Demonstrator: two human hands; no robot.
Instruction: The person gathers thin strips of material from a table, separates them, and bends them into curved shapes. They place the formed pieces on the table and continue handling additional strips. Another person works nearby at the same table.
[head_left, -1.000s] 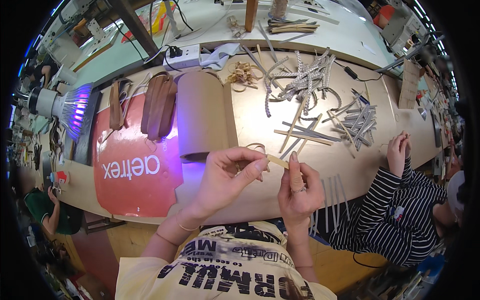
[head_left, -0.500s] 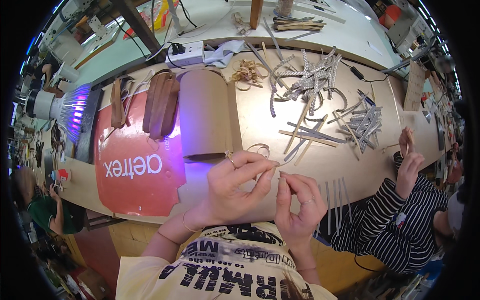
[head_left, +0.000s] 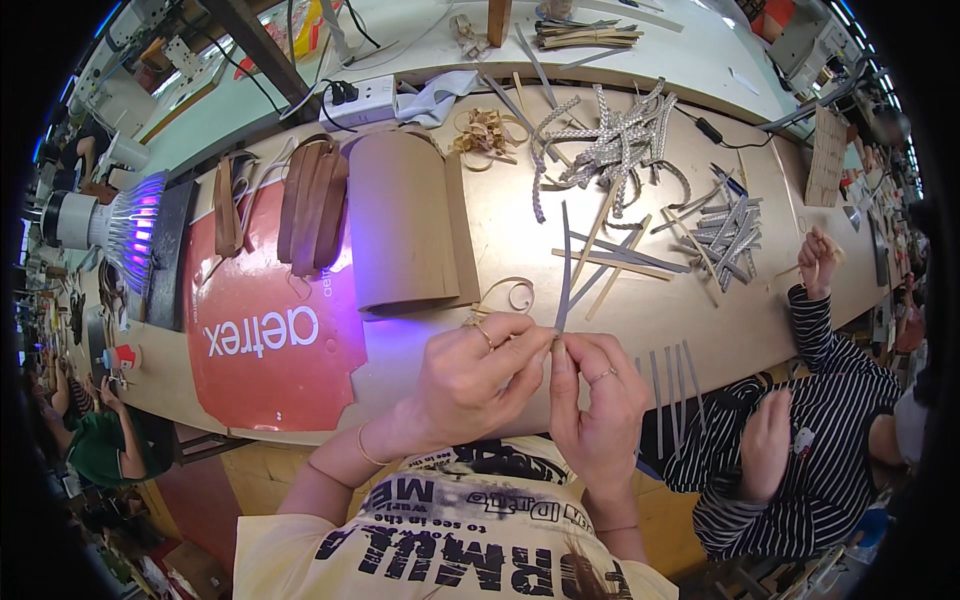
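Note:
In front of my chest my left hand [head_left: 480, 370] and my right hand [head_left: 598, 400] meet at the fingertips. Both are closed in a pinch on the lower end of a narrow grey strip [head_left: 566, 270]. The strip stands up and away from my fingers, slightly curved, its far end loose. My fingers hide its pinched end. A thin tan curl of strip [head_left: 520, 292] lies just beyond my left hand. Past the grey strip, several tan and grey strips [head_left: 625, 258] lie crossed on the table.
A brown roll [head_left: 405, 225] stands left of centre, beside brown strap bundles [head_left: 312, 205] and a red sheet [head_left: 265, 390]. Braided grey straps [head_left: 620, 140] and a short-piece pile [head_left: 728, 235] lie at right. Grey strips [head_left: 675, 390] hang over the near edge. A striped-sleeved co-worker's hand [head_left: 818, 262] is at right.
The grey strip now points up and away from my fingers. My right hand has moved in against my left fingertips. The co-worker's hands have moved apart, one lowered.

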